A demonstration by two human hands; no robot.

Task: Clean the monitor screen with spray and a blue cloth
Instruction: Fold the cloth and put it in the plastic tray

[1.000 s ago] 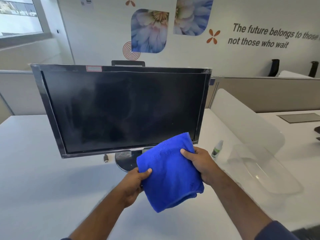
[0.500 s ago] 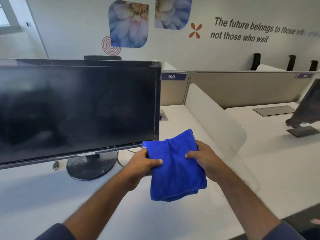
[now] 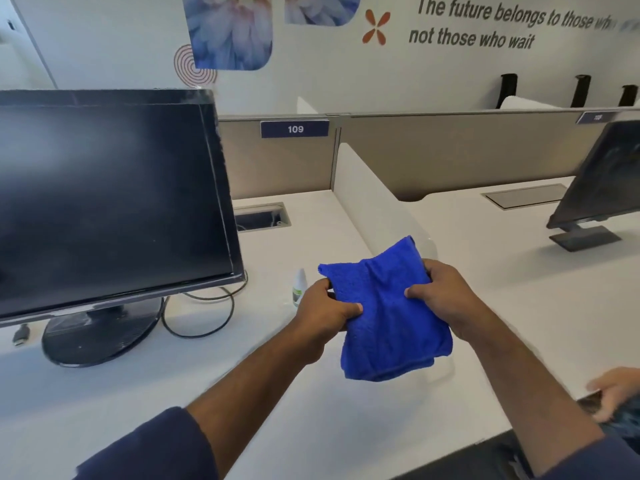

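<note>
Monitor (image 3: pixel 104 209): its left side is cut off by the picture's edge.
Spray bottle (image 3: pixel 300 285): the left hand (image 3: pixel 320 315) hides its bottom part; the label is too small to read.
Second monitor (image 3: pixel 604 178): cut off at the right edge.
Wall words (image 3: pixel 502 26): the first line's end is blurry (maybe "who").

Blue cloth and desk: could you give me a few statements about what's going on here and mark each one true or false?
1. Both hands hold the blue cloth. True: the left hand and the right hand each grip a side.
2. The cloth is pressed against the monitor. False: it is held above the desk, right of the screen.
3. A small spray bottle stands on the desk. True.
4. The monitor is showing a picture. False: it is dark.
</note>
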